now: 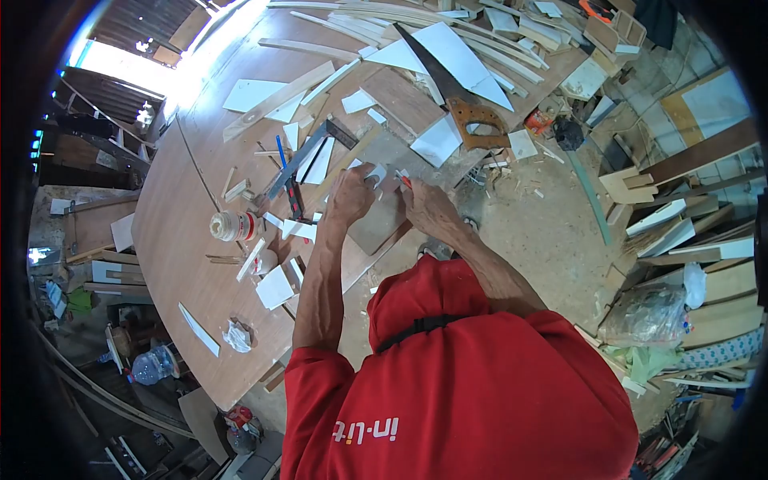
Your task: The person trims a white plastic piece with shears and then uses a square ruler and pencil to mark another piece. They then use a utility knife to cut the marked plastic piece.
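Note:
My left hand [352,194] is closed at the table edge, thumb and fingers pinched on a small white piece [376,174]. Just to its right, my right hand [426,210] grips a small red-handled tool [406,181] with a pale tip; its exact kind is too small to make out. Both hands are above a grey-brown board [376,228] at the table's edge. A metal try square [304,156] lies left of my left hand, near a black and red clamp-like tool [294,198]. Beyond my right hand is a handsaw [472,120] with a wooden handle.
The brown table [180,256] carries white board offcuts [276,288], long wooden strips [280,100], an open jar [232,226] and a crumpled white wad [238,336]. Stacked boards [688,228] lean at the right. A plastic bottle [152,366] sits below left.

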### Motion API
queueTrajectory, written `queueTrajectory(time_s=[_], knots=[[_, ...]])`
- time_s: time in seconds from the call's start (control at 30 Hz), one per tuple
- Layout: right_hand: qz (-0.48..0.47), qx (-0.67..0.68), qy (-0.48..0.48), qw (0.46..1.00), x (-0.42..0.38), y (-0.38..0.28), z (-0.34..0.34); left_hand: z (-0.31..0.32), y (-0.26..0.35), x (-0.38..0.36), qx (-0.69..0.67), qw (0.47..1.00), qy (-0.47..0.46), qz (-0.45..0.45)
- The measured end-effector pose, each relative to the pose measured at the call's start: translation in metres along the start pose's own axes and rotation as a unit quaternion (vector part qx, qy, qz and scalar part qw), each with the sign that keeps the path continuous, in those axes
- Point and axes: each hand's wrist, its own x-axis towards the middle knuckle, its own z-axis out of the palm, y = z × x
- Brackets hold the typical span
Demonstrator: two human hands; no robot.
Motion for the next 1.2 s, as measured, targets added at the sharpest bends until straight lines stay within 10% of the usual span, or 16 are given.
queueTrajectory(time_s=[1.2], knots=[[0.06, 0.041, -0.011, 0.997, -0.006, -0.024, -0.002, 0.022, -0.001, 0.006, 0.008, 0.998, -0.051, -0.038]])
